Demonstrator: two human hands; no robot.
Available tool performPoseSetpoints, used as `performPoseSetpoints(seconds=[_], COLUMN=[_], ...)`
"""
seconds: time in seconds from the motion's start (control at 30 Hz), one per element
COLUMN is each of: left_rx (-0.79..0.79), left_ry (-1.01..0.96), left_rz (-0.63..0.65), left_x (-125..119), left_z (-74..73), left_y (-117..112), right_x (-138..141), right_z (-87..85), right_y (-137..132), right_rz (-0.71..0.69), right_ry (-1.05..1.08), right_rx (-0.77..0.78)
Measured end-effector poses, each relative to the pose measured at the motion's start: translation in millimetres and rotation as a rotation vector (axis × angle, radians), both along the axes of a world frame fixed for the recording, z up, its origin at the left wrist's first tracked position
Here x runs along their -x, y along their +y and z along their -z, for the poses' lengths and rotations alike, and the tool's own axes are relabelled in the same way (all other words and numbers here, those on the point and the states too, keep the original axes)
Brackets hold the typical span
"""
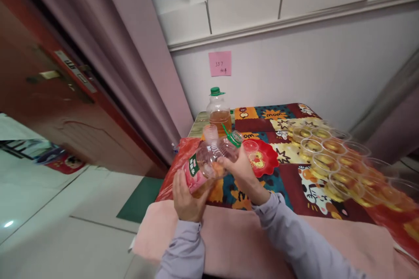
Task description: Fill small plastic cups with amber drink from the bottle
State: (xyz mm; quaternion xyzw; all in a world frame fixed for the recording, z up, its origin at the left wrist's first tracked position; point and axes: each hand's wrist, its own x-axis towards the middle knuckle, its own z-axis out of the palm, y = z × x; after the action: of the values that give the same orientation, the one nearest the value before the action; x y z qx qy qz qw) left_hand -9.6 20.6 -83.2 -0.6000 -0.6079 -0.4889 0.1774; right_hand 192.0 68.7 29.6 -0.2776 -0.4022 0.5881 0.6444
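Observation:
A clear plastic bottle (201, 170) with a pink and green label is tilted between my hands, its uncapped mouth with a green ring pointing up and to the right. My left hand (186, 196) wraps round the labelled lower part. Near the neck, my right hand (240, 170) is closed on the bottle's upper part. Little liquid shows inside it, low down. Just behind stand clear plastic cups (211, 131). Beyond them is a larger bottle (220, 113) with a green cap and amber liquid. A red scalloped plate (266, 157) lies right of my right hand, with a clear cup (251, 149) at its edge.
Rows of clear cups with yellow liquid (327, 161) fill the table's right side. A patterned cloth (291, 187) and a pink cloth (229, 239) cover the table. Behind it, a pink note (220, 63) is on the wall; a brown door (98, 126) stands left.

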Motion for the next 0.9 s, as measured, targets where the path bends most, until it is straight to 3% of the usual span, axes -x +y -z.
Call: performPoseSetpoints(seconds=[0.13, 0.23, 0.3, 0.37, 0.43, 0.67, 0.9], left_rx=[0.078, 0.069, 0.018, 0.035, 0.134, 0.278, 0.224], left_ry=[-0.117, -0.495, -0.767, -0.938, -1.044, -1.165, -1.172], left_rz=[0.073, 0.180, 0.147, 0.105, 0.169, 0.387, 0.462], left_x=[2.3, 9.3, 15.8, 21.5, 24.0, 13.1, 8.1], left_z=[-6.1, -10.2, -10.0, -7.1, -2.7, 7.0, -11.3], left_y=[-8.1, -6.9, 1.2, 12.5, 22.2, 23.5, 18.1], right_x=[-0.9, -6.3, -8.8, -10.1, -10.4, -7.3, -7.4], right_z=[-13.6, -12.1, -8.0, -3.5, 0.3, 5.6, 8.0], right_y=[13.6, 18.2, 20.7, 22.9, 24.4, 25.9, 30.0], right_rz=[-0.014, -0.035, -0.022, 0.012, 0.028, 0.078, 0.072], right_ry=[0.079, 0.080, 0.100, 0.124, 0.130, 0.197, 0.218], right_rx=[0.049, 0.090, 0.129, 0.170, 0.214, 0.264, 0.273])
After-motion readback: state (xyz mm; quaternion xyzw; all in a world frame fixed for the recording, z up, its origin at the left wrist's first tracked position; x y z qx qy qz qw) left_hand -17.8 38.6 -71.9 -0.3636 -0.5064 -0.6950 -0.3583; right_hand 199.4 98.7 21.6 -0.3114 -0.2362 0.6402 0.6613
